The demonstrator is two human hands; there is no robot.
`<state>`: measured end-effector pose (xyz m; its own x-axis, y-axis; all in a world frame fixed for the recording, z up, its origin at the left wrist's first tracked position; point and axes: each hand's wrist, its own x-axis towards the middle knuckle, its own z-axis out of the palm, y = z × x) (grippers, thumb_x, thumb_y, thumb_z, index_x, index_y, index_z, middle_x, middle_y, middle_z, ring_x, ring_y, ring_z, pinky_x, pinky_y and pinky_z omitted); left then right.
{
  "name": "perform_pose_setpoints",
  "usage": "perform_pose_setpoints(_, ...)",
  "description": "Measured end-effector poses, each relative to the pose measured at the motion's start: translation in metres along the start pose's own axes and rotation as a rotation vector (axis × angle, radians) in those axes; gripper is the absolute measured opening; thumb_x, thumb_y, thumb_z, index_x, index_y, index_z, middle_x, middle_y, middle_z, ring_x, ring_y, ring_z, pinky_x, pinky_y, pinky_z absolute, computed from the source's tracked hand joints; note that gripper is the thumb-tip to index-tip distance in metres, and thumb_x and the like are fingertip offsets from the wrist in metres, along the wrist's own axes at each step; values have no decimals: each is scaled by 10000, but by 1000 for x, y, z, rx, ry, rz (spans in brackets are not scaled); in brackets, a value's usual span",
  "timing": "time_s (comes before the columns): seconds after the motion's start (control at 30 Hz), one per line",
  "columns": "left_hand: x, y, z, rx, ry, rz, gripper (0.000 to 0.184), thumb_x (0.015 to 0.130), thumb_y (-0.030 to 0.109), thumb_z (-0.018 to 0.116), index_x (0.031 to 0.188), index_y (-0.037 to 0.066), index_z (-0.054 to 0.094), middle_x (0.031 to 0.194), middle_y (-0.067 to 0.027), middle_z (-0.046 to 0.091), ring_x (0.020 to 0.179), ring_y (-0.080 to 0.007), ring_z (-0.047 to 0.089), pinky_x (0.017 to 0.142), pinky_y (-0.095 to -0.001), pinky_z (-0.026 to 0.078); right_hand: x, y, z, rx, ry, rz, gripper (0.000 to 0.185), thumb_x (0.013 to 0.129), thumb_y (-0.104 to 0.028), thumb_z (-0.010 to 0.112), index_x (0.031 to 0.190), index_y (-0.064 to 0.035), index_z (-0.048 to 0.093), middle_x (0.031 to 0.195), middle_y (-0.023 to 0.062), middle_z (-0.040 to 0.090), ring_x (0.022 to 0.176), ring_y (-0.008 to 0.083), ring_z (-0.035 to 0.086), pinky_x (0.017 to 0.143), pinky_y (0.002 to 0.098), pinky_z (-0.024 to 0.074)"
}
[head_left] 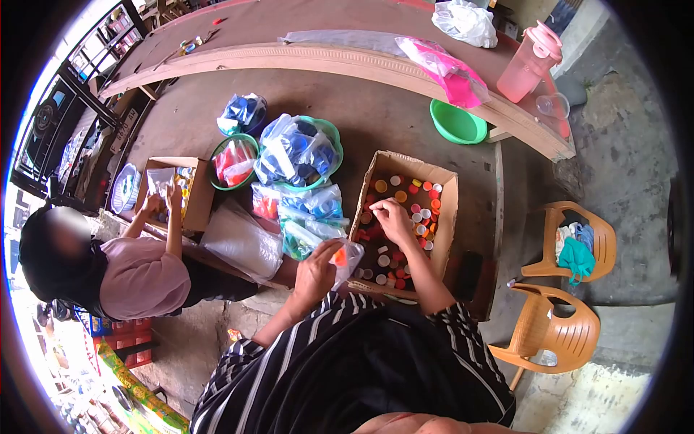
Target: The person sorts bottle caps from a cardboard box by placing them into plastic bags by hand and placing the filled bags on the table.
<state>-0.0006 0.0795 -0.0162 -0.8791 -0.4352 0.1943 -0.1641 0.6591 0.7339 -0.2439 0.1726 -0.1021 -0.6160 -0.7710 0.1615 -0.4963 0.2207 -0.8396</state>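
Note:
My left hand (314, 275) is closed on a clear plastic bag (351, 262), which has something orange-red inside. It is just left of an open cardboard box (447, 189) of loose bottle caps (400, 196) in red, orange, yellow and white. Over the left part of that box is my right hand (394, 220). Its fingers are bent together in a pinch, and whatever they hold is too small to make out. Beside my left hand lie filled plastic bags (303, 228) of green, blue and red pieces.
Flat clear bags (242, 242) lie at left. Behind are a green basin (336, 141) of blue-filled bags and another basin (235, 163). A co-worker (144, 271) handles a bag over a second box (202, 210). A raised shelf (325, 58) crosses the back; chairs (549, 329) stand right.

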Motion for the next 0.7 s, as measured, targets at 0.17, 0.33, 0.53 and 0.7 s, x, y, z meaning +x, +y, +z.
perform_pose_setpoints(0.17,-4,4,6,-38,-133,91,483,726,-72,528,1186,22,643,1253,-129,642,1039,-360,665,824,-422,573,22,71,43,-597,-17,-3,265,800,-15,634,1053,-78,678,965,169,645,989,361,628,853,439,516)
perform_pose_setpoints(0.33,8,0,3,-13,-40,36,464,757,-49,516,1199,33,629,1263,-99,638,985,-350,673,799,-427,575,30,96,61,-530,39,-29,316,752,-102,694,1067,-124,709,1009,206,648,915,389,655,822,474,531)
perform_pose_setpoints(0.53,14,-10,10,-39,-27,15,467,755,-51,514,1201,28,626,1256,-113,635,981,-364,669,811,-436,567,23,107,32,-200,-59,218,196,811,-42,675,1001,-73,713,985,120,702,923,302,683,798,387,537)
perform_pose_setpoints(0.7,23,-10,19,-50,-35,-16,473,756,-51,511,1210,27,620,1262,-114,628,978,-370,668,802,-440,569,-1,72,-14,531,-99,463,149,989,-160,602,1049,-29,641,1012,32,684,889,97,635,797,244,490)
